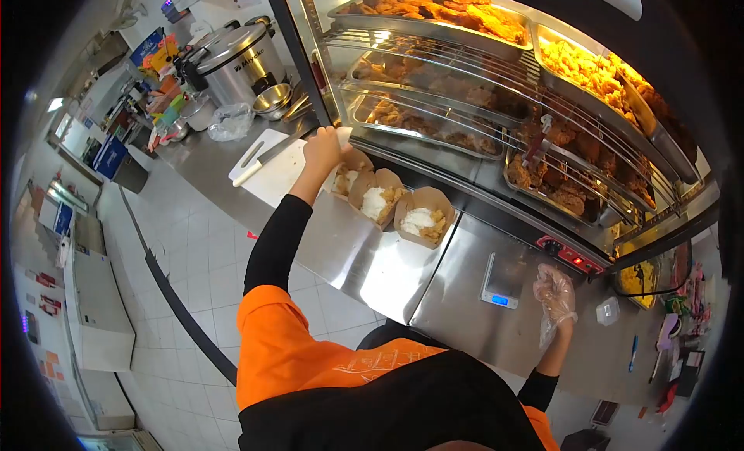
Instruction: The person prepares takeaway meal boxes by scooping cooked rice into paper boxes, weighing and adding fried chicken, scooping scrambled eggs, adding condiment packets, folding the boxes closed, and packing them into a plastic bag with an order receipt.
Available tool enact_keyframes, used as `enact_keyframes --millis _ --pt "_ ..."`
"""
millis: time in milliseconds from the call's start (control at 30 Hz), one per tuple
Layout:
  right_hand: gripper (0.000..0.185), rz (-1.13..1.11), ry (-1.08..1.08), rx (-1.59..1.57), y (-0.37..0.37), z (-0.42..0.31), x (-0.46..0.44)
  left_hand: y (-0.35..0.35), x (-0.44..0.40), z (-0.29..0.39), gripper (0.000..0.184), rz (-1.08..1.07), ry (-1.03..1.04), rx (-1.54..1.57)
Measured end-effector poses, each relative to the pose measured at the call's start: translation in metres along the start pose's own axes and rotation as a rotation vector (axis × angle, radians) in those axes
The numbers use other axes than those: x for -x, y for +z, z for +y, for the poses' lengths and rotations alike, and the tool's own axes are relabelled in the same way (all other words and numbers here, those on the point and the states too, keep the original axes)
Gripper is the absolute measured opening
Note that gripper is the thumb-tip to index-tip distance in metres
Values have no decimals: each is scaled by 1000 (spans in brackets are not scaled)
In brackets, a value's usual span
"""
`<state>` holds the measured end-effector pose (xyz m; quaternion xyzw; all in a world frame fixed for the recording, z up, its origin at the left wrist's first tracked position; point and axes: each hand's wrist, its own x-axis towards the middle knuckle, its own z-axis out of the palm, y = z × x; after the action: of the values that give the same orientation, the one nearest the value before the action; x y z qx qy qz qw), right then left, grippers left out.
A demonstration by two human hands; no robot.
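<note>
Steel counter [453, 304] runs below a lit display cabinet [504, 221]. Left to right: knife [249, 172] lying on white board [287, 169]; left hand [323, 147] beside it, fingers curled, grip on anything cannot be told; three paper boxes [425, 218] with white and golden food, on counter near left hand; scale [500, 281]; right hand [555, 291], plastic-gloved, fingers bent, contents unclear; clear tub [607, 311].

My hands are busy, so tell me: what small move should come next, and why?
Perhaps slide the rightmost food box onto the scale with the left hand: the scale's display is lit, nothing sits on the scale, and the gloved right hand is beside it.
</note>
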<state>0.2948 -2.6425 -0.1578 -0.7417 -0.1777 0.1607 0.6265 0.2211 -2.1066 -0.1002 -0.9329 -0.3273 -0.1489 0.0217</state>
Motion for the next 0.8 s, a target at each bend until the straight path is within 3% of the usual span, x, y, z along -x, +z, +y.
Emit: enact_keyframes --millis 167,233,333,367,433,533,600,700,800 --pt "33 74 58 119 -14 9 22 -46 4 10 44 81 -69 45" --pt "33 139 149 81 -21 15 33 -74 23 5 42 149 -34 289" --pt "33 201 168 -41 -31 48 47 -82 70 37 29 -197 -39 729" --pt "34 212 152 -86 -35 58 46 -57 84 49 24 -160 429 804" --pt "38 306 94 -94 -36 63 41 -41 131 120 15 -669 130 1149" --pt "38 367 -30 -205 -29 50 32 75 188 199 25 -980 220 1279" --pt "38 381 -96 -210 -26 46 28 135 216 234 29 -986 105 1203" --pt "38 379 -131 -91 -29 47 23 135 216 247 41 -1029 302 1052" --pt "39 335 -137 -81 -37 54 34 120 203 255 57 -567 350 666"
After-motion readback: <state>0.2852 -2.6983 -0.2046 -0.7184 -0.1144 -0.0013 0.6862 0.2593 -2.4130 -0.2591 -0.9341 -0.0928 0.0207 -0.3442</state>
